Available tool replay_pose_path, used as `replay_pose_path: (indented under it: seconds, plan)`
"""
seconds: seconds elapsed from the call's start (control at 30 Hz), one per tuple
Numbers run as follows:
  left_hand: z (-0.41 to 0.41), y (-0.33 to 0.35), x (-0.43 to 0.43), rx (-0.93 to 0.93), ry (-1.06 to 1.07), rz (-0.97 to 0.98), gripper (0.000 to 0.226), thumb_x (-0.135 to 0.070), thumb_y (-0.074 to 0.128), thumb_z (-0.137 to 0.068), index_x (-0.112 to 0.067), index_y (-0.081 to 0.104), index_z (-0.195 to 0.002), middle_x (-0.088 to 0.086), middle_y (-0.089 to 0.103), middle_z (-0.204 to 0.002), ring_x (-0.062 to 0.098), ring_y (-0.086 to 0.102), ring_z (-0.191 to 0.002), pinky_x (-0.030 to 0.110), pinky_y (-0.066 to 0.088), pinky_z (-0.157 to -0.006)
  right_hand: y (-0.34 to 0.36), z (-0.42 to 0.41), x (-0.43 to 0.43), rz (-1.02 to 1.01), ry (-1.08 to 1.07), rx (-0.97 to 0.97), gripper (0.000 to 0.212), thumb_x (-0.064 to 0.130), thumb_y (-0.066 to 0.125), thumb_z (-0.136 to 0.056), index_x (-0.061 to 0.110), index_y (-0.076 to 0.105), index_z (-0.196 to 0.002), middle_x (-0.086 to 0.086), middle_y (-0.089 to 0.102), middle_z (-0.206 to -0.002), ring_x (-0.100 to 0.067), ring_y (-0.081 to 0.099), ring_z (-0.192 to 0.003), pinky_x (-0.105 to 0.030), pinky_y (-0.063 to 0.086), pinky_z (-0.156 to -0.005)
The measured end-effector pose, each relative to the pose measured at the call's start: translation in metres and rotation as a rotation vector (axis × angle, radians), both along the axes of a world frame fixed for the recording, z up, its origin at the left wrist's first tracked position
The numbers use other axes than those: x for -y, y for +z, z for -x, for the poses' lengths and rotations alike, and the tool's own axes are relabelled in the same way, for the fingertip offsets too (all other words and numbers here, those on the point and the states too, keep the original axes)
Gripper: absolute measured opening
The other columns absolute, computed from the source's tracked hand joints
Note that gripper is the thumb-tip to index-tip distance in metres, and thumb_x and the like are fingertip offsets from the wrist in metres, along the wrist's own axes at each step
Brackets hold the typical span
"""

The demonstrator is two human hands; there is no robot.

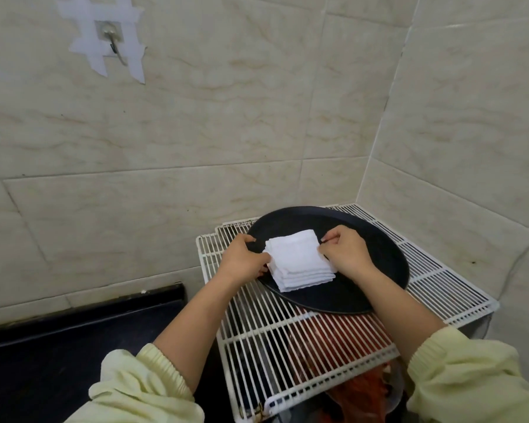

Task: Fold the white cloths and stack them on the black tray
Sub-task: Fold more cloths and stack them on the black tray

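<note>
A stack of several folded white cloths (298, 261) lies in the middle of the round black tray (376, 248). My left hand (243, 258) is at the stack's left side, fingers curled against its edge. My right hand (345, 251) is at the right side and pinches the top cloth's edge between thumb and fingers. The lower layers fan out a little toward the front.
The tray sits on a white wire rack (290, 346) in a tiled corner. Something red (358, 337) lies under the rack. A dark counter (74, 346) runs to the left. A hook (113, 41) is taped on the wall.
</note>
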State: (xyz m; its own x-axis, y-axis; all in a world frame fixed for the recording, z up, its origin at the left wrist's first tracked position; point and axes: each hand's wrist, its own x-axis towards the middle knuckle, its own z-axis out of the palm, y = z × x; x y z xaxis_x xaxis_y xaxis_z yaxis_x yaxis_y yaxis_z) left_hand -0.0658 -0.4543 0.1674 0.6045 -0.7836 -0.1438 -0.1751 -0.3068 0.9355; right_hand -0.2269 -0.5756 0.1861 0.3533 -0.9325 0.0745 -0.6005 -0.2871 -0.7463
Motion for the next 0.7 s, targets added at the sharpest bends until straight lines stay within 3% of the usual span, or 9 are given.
replay_pose_path:
  seconds: [0.2,0.3,0.4,0.5,0.7]
  plan:
    - [0.008,0.003,-0.067,0.064,0.107,0.095,0.034,-0.009,0.064,-0.087,-0.014,0.052,-0.119,0.003,0.064,-0.084,0.016,0.063,-0.075,0.039,0.056,-0.076,0.009,-0.013,-0.069,0.126,0.218,0.005,0.025,0.012,0.063,-0.088,0.014,0.060,-0.112,-0.001,0.058,-0.110,-0.012,0.052,-0.096,-0.023,0.038,-0.080]
    - [0.008,-0.007,-0.104,0.151,0.204,0.098,0.028,-0.011,0.064,-0.087,-0.014,0.057,-0.114,-0.003,0.061,-0.078,0.013,0.061,-0.071,0.032,0.052,-0.070,0.002,-0.022,-0.114,0.144,0.348,0.024,0.026,0.015,0.063,-0.089,0.014,0.059,-0.115,0.002,0.060,-0.108,-0.011,0.055,-0.096,-0.026,0.044,-0.084]
    - [0.005,-0.014,-0.154,0.239,0.359,0.095,0.029,-0.013,0.063,-0.084,-0.012,0.061,-0.112,-0.002,0.064,-0.087,0.017,0.063,-0.083,0.029,0.049,-0.076,-0.009,-0.039,-0.166,0.180,0.501,-0.001,0.026,0.018,0.064,-0.087,0.015,0.059,-0.113,-0.001,0.060,-0.114,-0.017,0.059,-0.104,-0.035,0.049,-0.093]
    - [-0.003,-0.027,-0.206,0.315,0.438,0.003,0.030,-0.016,0.062,-0.084,-0.012,0.062,-0.114,0.003,0.066,-0.102,0.019,0.063,-0.095,0.026,0.046,-0.080,-0.024,-0.059,-0.216,0.297,0.630,-0.098,0.026,0.019,0.062,-0.087,0.012,0.059,-0.113,-0.007,0.058,-0.116,-0.023,0.056,-0.108,-0.035,0.046,-0.094]
    - [-0.019,-0.059,-0.324,0.359,0.552,-0.199,0.033,-0.020,0.061,-0.086,-0.012,0.060,-0.118,0.006,0.065,-0.112,0.021,0.061,-0.101,0.023,0.041,-0.079,-0.058,-0.093,-0.313,0.359,0.852,-0.281,0.027,0.022,0.058,-0.090,0.015,0.054,-0.116,-0.004,0.054,-0.117,-0.022,0.053,-0.107,-0.033,0.045,-0.087]
